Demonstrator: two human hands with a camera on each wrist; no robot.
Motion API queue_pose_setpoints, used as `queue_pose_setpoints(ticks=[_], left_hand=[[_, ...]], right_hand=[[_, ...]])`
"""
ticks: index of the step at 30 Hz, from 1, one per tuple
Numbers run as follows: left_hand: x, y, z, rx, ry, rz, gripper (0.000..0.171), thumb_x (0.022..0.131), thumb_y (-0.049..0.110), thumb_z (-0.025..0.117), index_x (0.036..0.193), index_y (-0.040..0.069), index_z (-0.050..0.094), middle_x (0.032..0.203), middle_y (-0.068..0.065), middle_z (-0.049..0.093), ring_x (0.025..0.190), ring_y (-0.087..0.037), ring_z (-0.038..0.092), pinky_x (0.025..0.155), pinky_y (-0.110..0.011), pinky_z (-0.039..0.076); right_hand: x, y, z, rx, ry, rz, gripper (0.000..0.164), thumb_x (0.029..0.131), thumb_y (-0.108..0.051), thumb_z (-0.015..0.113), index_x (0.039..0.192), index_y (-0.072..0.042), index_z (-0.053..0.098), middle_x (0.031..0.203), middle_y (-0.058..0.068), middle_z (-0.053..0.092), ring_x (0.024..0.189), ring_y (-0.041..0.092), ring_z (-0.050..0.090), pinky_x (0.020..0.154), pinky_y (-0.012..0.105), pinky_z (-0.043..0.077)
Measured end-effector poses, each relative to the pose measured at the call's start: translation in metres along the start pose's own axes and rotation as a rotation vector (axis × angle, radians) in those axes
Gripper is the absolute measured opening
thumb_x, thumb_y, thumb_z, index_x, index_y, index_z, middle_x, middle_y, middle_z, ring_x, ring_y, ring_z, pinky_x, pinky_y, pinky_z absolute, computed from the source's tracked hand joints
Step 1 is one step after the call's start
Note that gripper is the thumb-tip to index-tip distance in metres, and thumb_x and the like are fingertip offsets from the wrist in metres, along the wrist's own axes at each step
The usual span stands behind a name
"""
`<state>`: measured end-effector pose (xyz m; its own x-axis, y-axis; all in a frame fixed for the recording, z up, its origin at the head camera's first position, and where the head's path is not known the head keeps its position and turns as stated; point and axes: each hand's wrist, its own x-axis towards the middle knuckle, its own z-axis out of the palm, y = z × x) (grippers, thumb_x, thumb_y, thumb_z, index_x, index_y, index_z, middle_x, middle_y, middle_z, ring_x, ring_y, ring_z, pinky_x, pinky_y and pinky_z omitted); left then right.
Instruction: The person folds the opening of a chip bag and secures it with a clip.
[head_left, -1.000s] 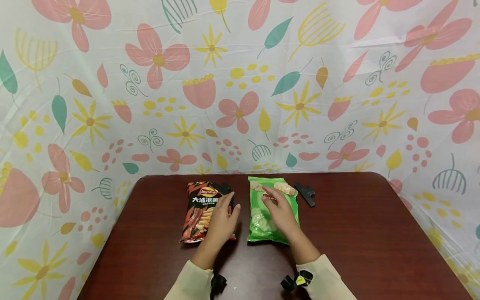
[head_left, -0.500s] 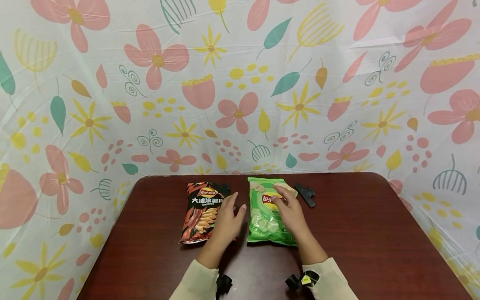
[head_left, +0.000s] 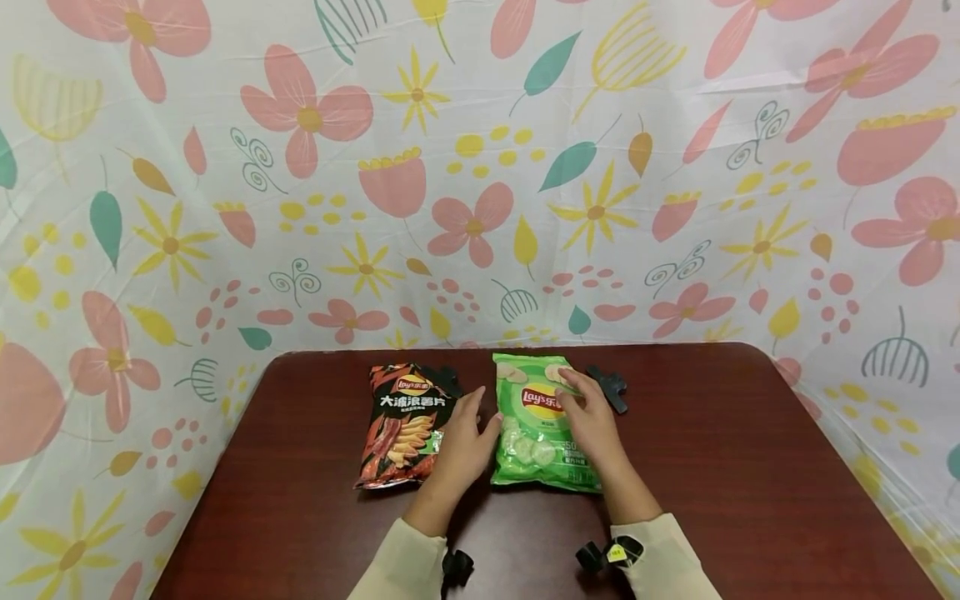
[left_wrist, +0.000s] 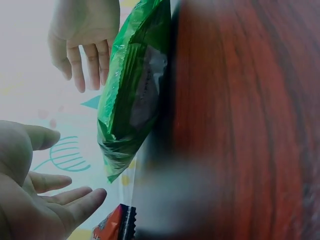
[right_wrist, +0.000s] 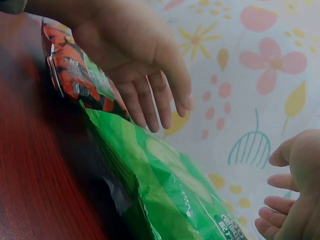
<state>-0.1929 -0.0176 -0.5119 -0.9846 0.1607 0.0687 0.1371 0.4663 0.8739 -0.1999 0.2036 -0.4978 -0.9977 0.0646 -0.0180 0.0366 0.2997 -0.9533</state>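
Observation:
A green Lay's bag of chips (head_left: 532, 425) lies flat on the table, with a black and red Lay's bag of chips (head_left: 401, 425) to its left. My left hand (head_left: 461, 450) hovers between the two bags, fingers loosely extended. My right hand (head_left: 596, 425) is above the green bag's right edge, covering part of it. Both wrist views show air between each hand and the green bag: the left hand (left_wrist: 45, 185) has spread fingers, and the right hand (right_wrist: 295, 185) is loosely bent. Neither holds anything.
One black clip (head_left: 617, 392) lies right of the green bag, partly behind my right hand. Another dark clip (head_left: 448, 380) is at the black and red bag's upper right corner. The brown table (head_left: 750, 467) ends at a flowered cloth (head_left: 472, 167) behind.
Both hands have shifted to the right. The right hand has gone from over the green bag's middle to its right edge, uncovering the logo. The bags have stayed in place.

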Motion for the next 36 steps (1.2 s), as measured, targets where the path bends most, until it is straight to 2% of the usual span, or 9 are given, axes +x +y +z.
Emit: queue_pose_setpoints(ticks=[6,10,13,16,21,31,36], left_hand=[[-0.003,-0.001,0.003,0.023,-0.042,0.0,0.066,0.104,0.04,0.054,0.159,0.009,0.033,0.159,-0.018,0.036,0.134,-0.038,0.054,0.106,-0.05,0.049],[-0.003,0.0,0.004,0.046,-0.059,-0.006,0.068,0.105,0.042,0.053,0.159,0.008,0.031,0.16,-0.018,0.036,0.141,-0.039,0.046,0.11,-0.057,0.043],[-0.004,0.0,0.004,0.052,-0.074,-0.007,0.069,0.105,0.042,0.052,0.159,0.006,0.03,0.16,-0.019,0.035,0.145,-0.041,0.04,0.112,-0.061,0.039],[-0.005,0.0,0.006,0.05,-0.093,-0.014,0.069,0.105,0.042,0.051,0.16,0.006,0.029,0.161,-0.019,0.034,0.146,-0.04,0.039,0.113,-0.061,0.038],[-0.007,-0.003,0.01,0.055,-0.101,-0.025,0.07,0.104,0.042,0.053,0.159,0.006,0.03,0.161,-0.018,0.035,0.146,-0.038,0.04,0.114,-0.059,0.038],[-0.008,-0.005,0.013,0.073,-0.109,-0.026,0.07,0.104,0.043,0.052,0.159,0.005,0.031,0.16,-0.018,0.037,0.146,-0.038,0.04,0.114,-0.059,0.037],[-0.009,-0.005,0.013,0.083,-0.129,-0.042,0.071,0.104,0.044,0.052,0.159,0.005,0.029,0.16,-0.019,0.037,0.145,-0.039,0.041,0.113,-0.059,0.038]], right_hand=[[0.002,0.004,-0.002,-0.049,0.026,-0.013,0.049,0.107,-0.03,0.05,0.154,-0.015,0.044,0.163,0.009,0.029,0.134,0.033,0.047,0.102,0.052,0.046],[0.005,0.006,-0.006,-0.087,0.058,-0.042,0.05,0.107,-0.03,0.049,0.154,-0.011,0.044,0.162,0.013,0.031,0.132,0.036,0.044,0.103,0.054,0.042],[0.007,0.009,-0.009,-0.103,0.066,-0.044,0.051,0.107,-0.028,0.049,0.155,-0.009,0.042,0.162,0.016,0.03,0.139,0.039,0.04,0.111,0.06,0.036],[0.008,0.012,-0.012,-0.105,0.068,-0.031,0.051,0.108,-0.026,0.049,0.155,-0.009,0.041,0.162,0.017,0.028,0.149,0.039,0.03,0.117,0.062,0.03],[0.009,0.016,-0.015,-0.134,0.065,-0.023,0.05,0.108,-0.025,0.047,0.155,-0.008,0.041,0.164,0.018,0.025,0.152,0.04,0.024,0.12,0.062,0.026],[0.011,0.021,-0.019,-0.173,0.051,0.053,0.054,0.108,-0.029,0.044,0.158,-0.01,0.034,0.167,0.017,0.019,0.153,0.042,0.021,0.118,0.063,0.028],[0.014,0.023,-0.02,-0.201,0.028,0.101,0.061,0.108,-0.032,0.044,0.162,-0.011,0.023,0.168,0.02,0.012,0.154,0.045,0.015,0.119,0.067,0.024]])
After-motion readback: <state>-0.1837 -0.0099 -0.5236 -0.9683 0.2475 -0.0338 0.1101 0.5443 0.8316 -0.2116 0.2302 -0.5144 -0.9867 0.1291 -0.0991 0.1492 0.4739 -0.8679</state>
